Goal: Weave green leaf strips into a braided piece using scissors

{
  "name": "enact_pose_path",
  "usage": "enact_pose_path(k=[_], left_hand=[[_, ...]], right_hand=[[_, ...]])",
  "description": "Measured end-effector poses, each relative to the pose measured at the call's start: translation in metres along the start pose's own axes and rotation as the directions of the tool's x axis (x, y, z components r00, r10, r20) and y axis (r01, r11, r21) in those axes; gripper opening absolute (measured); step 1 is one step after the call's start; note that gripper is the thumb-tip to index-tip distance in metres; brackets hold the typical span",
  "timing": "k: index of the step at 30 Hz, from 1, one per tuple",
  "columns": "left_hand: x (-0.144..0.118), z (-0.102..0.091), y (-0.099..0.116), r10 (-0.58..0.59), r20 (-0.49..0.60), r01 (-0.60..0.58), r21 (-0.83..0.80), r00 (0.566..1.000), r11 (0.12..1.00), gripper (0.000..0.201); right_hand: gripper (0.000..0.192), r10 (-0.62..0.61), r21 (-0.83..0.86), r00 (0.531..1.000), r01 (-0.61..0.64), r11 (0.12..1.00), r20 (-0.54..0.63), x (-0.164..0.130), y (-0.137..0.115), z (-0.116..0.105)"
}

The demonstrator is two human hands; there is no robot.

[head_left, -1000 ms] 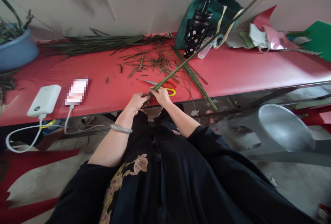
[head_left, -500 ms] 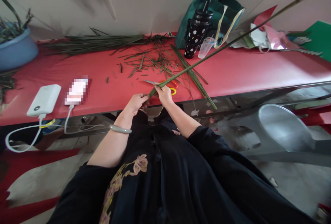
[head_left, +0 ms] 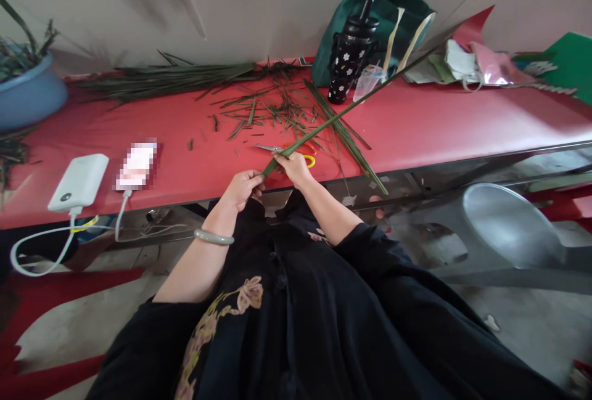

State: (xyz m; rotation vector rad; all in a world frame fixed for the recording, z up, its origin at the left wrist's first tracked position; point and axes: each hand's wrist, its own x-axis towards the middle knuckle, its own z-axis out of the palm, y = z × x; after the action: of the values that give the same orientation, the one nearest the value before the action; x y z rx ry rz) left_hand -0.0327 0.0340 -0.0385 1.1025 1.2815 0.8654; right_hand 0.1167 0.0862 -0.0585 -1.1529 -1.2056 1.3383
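A long green leaf strip [head_left: 326, 126] slants from my hands up to the right, over the red table [head_left: 416, 135]. Its near end is pinched in my left hand [head_left: 245, 189], just off the table's front edge. A little further along the strip, my right hand [head_left: 295, 167] is closed on it with the thumb on top. Scissors [head_left: 309, 159] with orange and yellow handles lie on the table behind my right hand, partly covered by the strip. Cut leaf scraps [head_left: 287, 110] are scattered beyond them, and a small bundle of strips [head_left: 346, 138] rests to the right.
A pile of long leaves [head_left: 176, 79] lies along the wall. At the back stand a black flowered tumbler [head_left: 348, 61], a plastic cup [head_left: 367, 82] and a green bag [head_left: 330, 36]. A power bank [head_left: 78, 181], phone [head_left: 137, 164] and blue pot [head_left: 34, 95] are left. A grey chair [head_left: 509, 227] stands right.
The far end of the leaf strip has swung lower and now points away towards the papers at the back. Both hands keep their hold in nearly the same place.
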Motion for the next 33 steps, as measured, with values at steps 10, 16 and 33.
enact_pose_path(k=[10,16,33], left_hand=[[-0.039,0.000,0.022,0.065,-0.035,-0.063,0.041,0.997,0.997,0.018],[-0.056,-0.002,0.026,0.074,-0.042,-0.073,0.043,0.996,0.996,0.015],[0.008,-0.003,0.043,0.173,-0.067,-0.164,0.125,0.983,0.979,0.034]], right_hand=[[0.019,-0.058,-0.123,0.992,0.043,0.991,-0.115,0.015,-0.011,-0.021],[0.018,-0.055,-0.125,0.971,0.026,0.992,-0.231,0.021,-0.024,-0.033],[0.023,-0.182,-0.116,0.979,0.192,0.975,0.093,-0.002,-0.041,0.017]])
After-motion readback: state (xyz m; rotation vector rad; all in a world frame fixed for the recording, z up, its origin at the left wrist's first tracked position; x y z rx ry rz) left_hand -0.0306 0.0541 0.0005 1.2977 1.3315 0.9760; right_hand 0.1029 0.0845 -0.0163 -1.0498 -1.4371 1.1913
